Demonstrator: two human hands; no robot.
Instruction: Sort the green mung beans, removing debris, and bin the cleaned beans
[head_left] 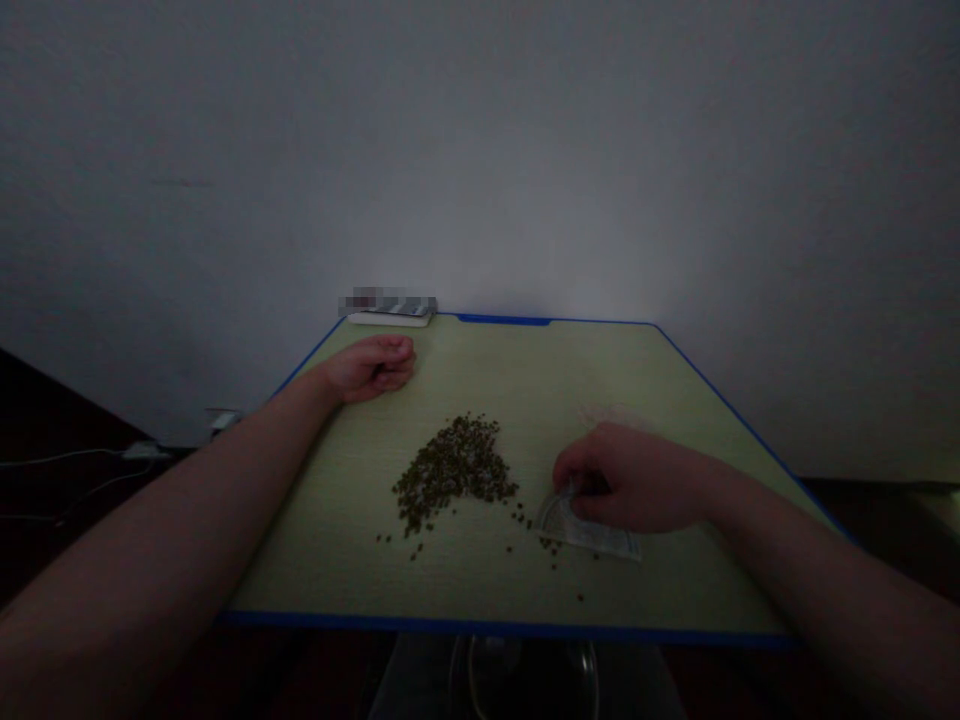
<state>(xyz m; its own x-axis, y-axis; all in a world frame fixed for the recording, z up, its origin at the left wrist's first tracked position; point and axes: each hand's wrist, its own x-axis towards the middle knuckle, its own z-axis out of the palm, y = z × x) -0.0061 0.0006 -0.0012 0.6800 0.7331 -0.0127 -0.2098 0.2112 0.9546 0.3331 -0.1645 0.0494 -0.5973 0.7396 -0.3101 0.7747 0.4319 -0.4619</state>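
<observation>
A pile of small dark green beans (454, 470) lies in the middle of a pale green table (487, 570) with a blue rim. My right hand (630, 475) rests just right of the pile, fingers curled onto a small clear plastic bag (585, 528) that lies flat on the table. Several loose beans are scattered around the bag. My left hand (371, 366) rests on the far left of the table, away from the beans, its fingers curled loosely with nothing seen in them.
A flat white object with a dark thing on it (390, 308) sits at the table's far left corner against a plain wall. Cables (112, 455) lie on the dark floor to the left. A faint clear item (611, 415) lies beyond my right hand.
</observation>
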